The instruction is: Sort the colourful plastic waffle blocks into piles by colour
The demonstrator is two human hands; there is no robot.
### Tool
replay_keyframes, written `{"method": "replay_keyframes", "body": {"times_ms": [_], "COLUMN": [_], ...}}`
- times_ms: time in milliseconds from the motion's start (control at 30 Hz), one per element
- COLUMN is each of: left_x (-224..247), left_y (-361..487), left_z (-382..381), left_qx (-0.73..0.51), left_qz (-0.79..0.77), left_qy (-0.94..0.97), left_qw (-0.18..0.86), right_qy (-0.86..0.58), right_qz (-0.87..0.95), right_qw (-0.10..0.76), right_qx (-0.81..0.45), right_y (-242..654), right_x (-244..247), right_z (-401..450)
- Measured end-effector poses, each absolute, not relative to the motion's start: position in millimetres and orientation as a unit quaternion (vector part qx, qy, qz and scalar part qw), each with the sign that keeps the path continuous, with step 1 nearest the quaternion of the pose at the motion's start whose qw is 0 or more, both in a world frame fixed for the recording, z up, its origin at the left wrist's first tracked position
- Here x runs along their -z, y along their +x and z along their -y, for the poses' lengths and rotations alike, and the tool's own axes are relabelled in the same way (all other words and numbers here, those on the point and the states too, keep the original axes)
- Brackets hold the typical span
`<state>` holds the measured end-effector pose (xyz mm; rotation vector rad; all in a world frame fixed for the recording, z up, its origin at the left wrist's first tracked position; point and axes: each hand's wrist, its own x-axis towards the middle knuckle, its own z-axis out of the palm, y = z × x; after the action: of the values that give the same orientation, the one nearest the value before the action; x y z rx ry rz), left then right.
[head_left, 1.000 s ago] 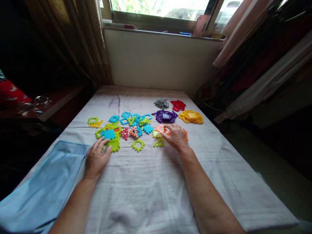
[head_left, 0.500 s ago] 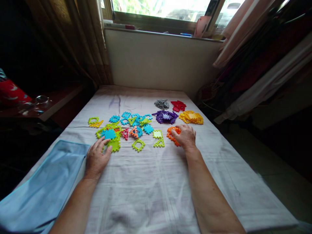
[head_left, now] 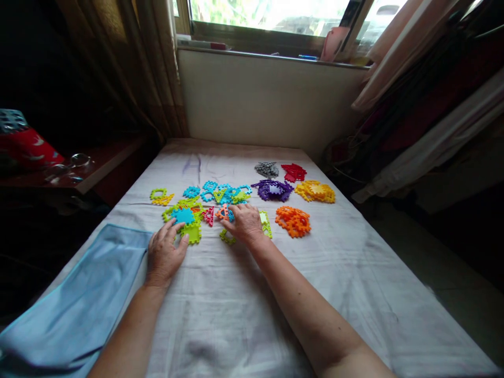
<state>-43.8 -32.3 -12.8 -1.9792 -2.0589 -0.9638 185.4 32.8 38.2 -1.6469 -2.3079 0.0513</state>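
Observation:
My left hand [head_left: 167, 253] rests open at the near-left edge of a mixed pile, its fingertips by a blue toothed square tile [head_left: 182, 216] and a lime green tile [head_left: 191, 234]. My right hand [head_left: 244, 223] reaches over the middle pieces, thumb apart from the fingers, beside an orange triangle tile [head_left: 222, 212]. It partly covers a lime green frame piece [head_left: 227, 237] and blue pieces. A red triangle tile [head_left: 208, 216] lies between the hands. Just right of my right hand, more lime green pieces [head_left: 265, 224] show.
Sorted heaps of orange [head_left: 293, 221], yellow [head_left: 315, 191], purple [head_left: 272, 191], grey [head_left: 266, 169] and red [head_left: 293, 172] tiles lie to the right. Blue pieces [head_left: 210, 186] spread behind the hands. A light blue cloth [head_left: 79, 299] covers the table's left edge.
My right hand has moved left from the orange heap to the middle pieces, leaving that heap uncovered. My left hand stays by the mixed pile. The view has shifted slightly.

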Motion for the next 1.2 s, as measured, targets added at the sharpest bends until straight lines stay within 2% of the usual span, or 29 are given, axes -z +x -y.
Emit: {"method": "replay_keyframes", "body": {"times_ms": [200,367,533,700,833,967,1200], "left_x": [14,13,10,8,2,-12,-29], "left_y": [-43,-43,-44,-43,-41,-38,-34], "left_z": [32,31,31,32,27,6,-34], "left_qx": [0.321,0.324,0.322,0.326,0.325,0.264,0.066], "left_qz": [0.676,0.67,0.674,0.68,0.686,0.693,0.681], "left_qy": [-0.659,-0.664,-0.662,-0.656,-0.648,-0.666,-0.728], "left_qw": [0.072,0.07,0.056,0.047,0.066,0.08,0.026], "right_qy": [-0.574,-0.57,-0.629,-0.719,-0.751,-0.754,-0.714], "right_qz": [0.809,0.799,0.737,0.634,0.595,0.589,0.614], "right_qw": [0.124,0.189,0.244,0.276,0.278,0.281,0.327], "right_qx": [-0.022,-0.022,0.014,0.069,0.071,0.074,0.078], "right_y": [174,199,267,332,350,349,348], "right_x": [-33,-34,-31,-17,-8,-5,1], "right_z": [-38,-35,-27,-12,-8,-9,-10]}}
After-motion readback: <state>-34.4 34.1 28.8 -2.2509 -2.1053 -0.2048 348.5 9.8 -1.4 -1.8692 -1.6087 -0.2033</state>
